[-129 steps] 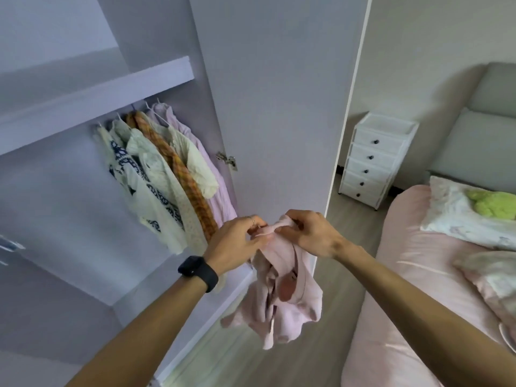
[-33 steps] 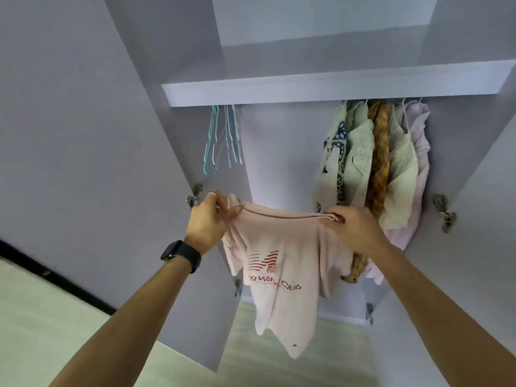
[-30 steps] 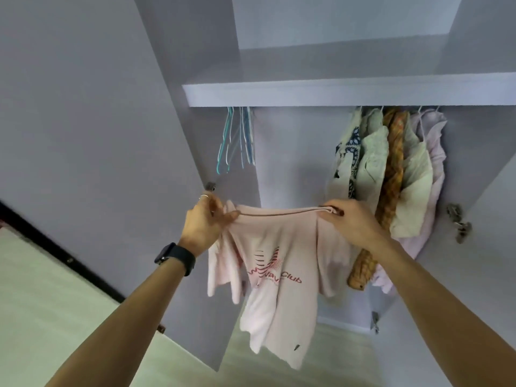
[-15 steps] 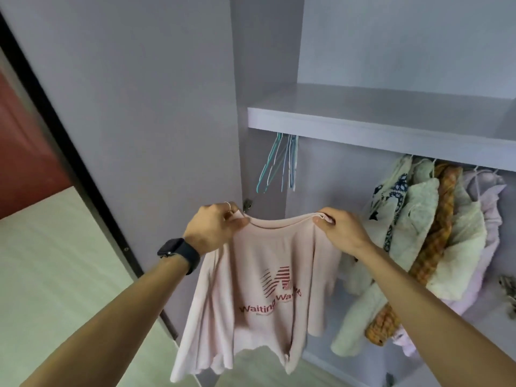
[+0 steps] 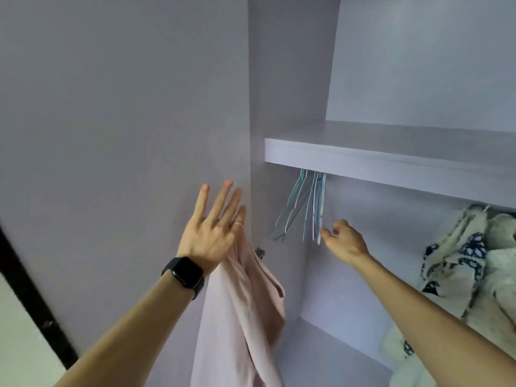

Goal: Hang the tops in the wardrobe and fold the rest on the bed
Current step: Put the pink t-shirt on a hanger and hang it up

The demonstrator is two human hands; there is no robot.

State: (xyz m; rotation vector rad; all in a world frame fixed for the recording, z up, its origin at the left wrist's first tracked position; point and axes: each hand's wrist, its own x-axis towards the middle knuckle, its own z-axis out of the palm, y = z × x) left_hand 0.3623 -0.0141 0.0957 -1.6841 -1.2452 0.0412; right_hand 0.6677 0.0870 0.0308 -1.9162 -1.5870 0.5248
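A pale pink T-shirt (image 5: 237, 317) hangs in a long bunch from my left hand (image 5: 212, 233), draped over its far side. That hand is raised with straight, spread fingers, in front of the wardrobe's left side panel. My right hand (image 5: 343, 241) reaches into the wardrobe with loosely curled fingers. Its index fingertip is at the lower ends of several empty blue and white hangers (image 5: 304, 208) that hang under the shelf (image 5: 391, 166). It holds nothing.
Tops on hangers (image 5: 460, 261) fill the right end of the rail, patterned cream and navy in front. The open wardrobe door (image 5: 111, 135) stands at the left, with a metal hinge (image 5: 260, 252) behind the shirt. The wardrobe floor shows below.
My right hand has let go of the shirt's neckline and moved up to the empty hangers. The shirt now hangs bunched from my left hand, whose fingers have straightened.
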